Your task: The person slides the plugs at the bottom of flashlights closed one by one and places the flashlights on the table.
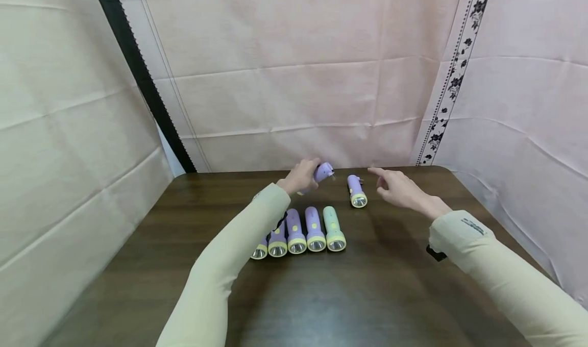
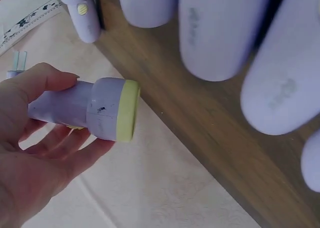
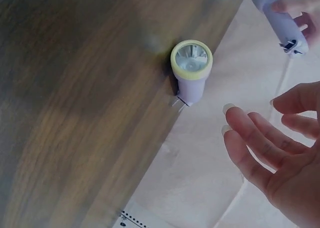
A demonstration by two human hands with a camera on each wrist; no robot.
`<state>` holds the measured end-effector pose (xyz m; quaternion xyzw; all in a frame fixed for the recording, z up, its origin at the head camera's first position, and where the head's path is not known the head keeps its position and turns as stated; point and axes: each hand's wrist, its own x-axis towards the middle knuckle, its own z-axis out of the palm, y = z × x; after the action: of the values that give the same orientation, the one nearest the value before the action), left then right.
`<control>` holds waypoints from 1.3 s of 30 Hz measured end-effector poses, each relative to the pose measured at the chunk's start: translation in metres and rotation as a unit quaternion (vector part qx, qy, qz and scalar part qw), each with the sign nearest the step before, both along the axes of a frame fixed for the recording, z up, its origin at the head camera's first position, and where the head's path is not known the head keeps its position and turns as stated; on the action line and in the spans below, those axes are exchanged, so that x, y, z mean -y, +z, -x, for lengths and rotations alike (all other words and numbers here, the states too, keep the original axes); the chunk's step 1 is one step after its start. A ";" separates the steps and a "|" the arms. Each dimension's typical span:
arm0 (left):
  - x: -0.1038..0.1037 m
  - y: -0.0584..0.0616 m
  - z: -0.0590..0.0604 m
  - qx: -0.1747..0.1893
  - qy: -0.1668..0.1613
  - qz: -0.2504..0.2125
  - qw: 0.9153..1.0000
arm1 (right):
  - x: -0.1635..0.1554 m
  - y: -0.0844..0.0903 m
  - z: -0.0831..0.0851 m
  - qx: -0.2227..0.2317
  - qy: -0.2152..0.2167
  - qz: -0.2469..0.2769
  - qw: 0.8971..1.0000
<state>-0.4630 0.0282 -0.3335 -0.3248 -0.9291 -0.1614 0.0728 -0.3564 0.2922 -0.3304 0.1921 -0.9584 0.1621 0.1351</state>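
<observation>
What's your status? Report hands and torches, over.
Left hand grips a purple torch, lifted at the table's far edge. Right hand open, empty, beside the lone purple torch. Row of five torches lies nearer; nothing blocking.

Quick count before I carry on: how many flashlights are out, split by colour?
Purple flashlights: 6, namely 4 in the row, 1 lying alone near the right hand, and 1 held in the left hand.
Green flashlight: 1, at the row's right end.
Total: 7
</observation>
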 end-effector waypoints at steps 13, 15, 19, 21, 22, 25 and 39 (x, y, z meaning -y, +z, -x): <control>0.003 -0.004 -0.006 -0.017 -0.013 -0.014 1.000 | 0.012 -0.003 0.004 -0.001 0.029 0.001 1.000; 0.001 -0.004 -0.007 -0.011 -0.017 -0.017 1.000 | 0.013 -0.004 0.005 -0.003 0.032 -0.002 0.999; -0.001 -0.004 -0.009 -0.001 -0.018 -0.018 1.000 | 0.016 -0.005 0.007 -0.002 0.034 -0.004 0.999; -0.001 -0.004 -0.009 -0.002 -0.016 -0.016 1.000 | 0.018 -0.006 0.008 0.004 0.034 -0.002 0.999; -0.002 -0.005 -0.009 -0.003 -0.015 -0.014 1.000 | 0.019 -0.007 0.008 0.007 0.034 -0.002 0.999; -0.003 -0.007 -0.010 -0.002 -0.013 -0.008 1.000 | 0.023 -0.009 0.008 0.018 0.035 -0.003 0.999; -0.011 -0.010 -0.011 0.004 -0.023 -0.016 1.000 | 0.040 -0.007 0.008 0.006 0.066 -0.013 0.998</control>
<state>-0.4516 0.0387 -0.3439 -0.3446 -0.9188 -0.1792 0.0704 -0.3647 0.2519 -0.3378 0.2561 -0.9462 0.1598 0.1163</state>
